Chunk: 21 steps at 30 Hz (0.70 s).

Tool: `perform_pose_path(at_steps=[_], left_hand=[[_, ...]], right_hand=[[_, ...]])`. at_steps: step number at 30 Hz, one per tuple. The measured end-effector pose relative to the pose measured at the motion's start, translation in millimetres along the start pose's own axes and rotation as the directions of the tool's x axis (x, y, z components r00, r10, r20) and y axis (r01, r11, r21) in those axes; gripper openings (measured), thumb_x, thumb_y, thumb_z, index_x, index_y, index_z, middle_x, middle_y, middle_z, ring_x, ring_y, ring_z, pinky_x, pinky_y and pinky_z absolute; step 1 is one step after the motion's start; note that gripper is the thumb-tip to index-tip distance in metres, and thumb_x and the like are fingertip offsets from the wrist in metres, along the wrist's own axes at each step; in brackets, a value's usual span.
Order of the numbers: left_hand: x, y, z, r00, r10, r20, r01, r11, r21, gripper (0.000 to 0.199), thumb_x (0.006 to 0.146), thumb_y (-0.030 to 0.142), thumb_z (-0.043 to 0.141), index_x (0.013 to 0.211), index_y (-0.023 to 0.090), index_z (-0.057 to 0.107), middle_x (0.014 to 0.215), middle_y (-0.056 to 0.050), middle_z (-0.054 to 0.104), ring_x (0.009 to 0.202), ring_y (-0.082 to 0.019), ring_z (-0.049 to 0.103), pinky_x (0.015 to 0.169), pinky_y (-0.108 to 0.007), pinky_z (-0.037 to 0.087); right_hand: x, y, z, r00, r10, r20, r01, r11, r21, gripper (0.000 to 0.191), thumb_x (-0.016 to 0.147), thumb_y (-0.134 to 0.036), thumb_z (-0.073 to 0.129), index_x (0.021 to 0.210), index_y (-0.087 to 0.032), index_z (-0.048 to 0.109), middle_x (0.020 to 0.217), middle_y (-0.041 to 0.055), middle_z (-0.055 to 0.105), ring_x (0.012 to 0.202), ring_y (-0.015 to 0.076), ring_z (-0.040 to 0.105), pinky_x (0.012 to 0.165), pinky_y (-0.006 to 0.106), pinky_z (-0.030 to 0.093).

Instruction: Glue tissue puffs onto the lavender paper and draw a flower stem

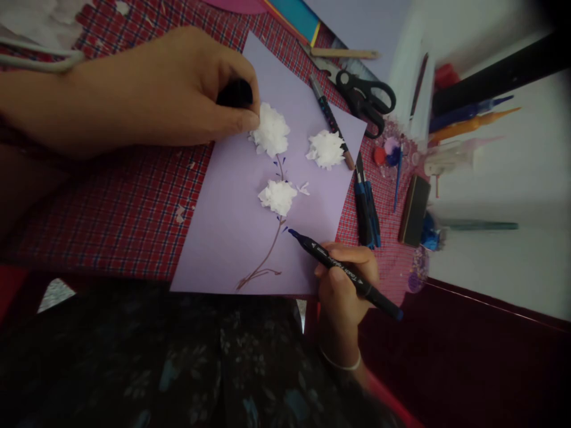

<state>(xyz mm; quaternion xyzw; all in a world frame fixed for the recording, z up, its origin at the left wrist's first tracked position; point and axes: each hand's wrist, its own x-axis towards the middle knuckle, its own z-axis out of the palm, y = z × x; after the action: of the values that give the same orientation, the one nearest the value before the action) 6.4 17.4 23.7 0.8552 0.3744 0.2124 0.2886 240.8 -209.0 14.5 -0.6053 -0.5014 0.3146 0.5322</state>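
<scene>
Purple paper lies under both hands, bearing a drawn brown stem with small blue marks. Along the stem sit two ruffled white paper flowers: an upper flower and a lower flower. A third white flower rests to the right. My right hand grips a black marker, its blue tip at the paper beside the stem, below the lower flower. My left hand is closed around a black marker cap, partly hidden by the fingers. Its fingertips are at the upper flower's left edge.
A dark pen lies across the paper's right side. Beyond it are black-handled scissors and a blue-black utility knife. A dark rectangular block stands farther right. Paper scraps dot the red plaid cloth.
</scene>
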Motion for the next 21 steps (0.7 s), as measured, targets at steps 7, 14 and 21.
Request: perform_pose_path(at_steps=[7,14,21], left_hand=[[-1.3,-1.7,1.7,1.000,0.017,0.000,-0.017,1.000,0.020,0.039,0.083,0.045,0.042,0.091,0.015,0.067,0.067,0.006,0.054,0.055,-0.006,0.047,0.065,-0.024,0.038],[-0.3,-1.1,0.9,1.000,0.017,-0.017,-0.016,0.999,0.031,0.039,0.081,0.046,0.044,0.088,0.015,0.067,0.065,0.006,0.054,0.053,-0.005,0.047,0.064,-0.023,0.037],[0.9,2.0,3.3,1.000,0.020,-0.018,-0.020,0.999,0.041,0.042,0.080,0.047,0.043,0.087,0.013,0.067,0.067,0.004,0.054,0.056,-0.007,0.048,0.070,-0.026,0.041]], right_hand=[[0.8,2.2,-0.3,0.999,-0.032,0.001,0.032,0.999,0.002,0.007,0.083,-0.026,0.063,0.089,-0.024,0.066,0.059,-0.0029,0.055,0.071,0.0190,0.060,0.078,0.040,0.051],[-1.1,3.5,-2.9,0.998,-0.018,0.067,0.021,0.999,-0.045,0.007,0.083,-0.027,0.064,0.090,-0.025,0.066,0.068,-0.0005,0.058,0.081,0.0212,0.063,0.079,0.043,0.051],[1.1,5.4,-3.6,0.999,0.005,0.043,-0.008,0.998,0.057,0.008,0.083,-0.031,0.063,0.087,-0.025,0.067,0.054,-0.0032,0.052,0.072,0.0205,0.060,0.077,0.043,0.050]])
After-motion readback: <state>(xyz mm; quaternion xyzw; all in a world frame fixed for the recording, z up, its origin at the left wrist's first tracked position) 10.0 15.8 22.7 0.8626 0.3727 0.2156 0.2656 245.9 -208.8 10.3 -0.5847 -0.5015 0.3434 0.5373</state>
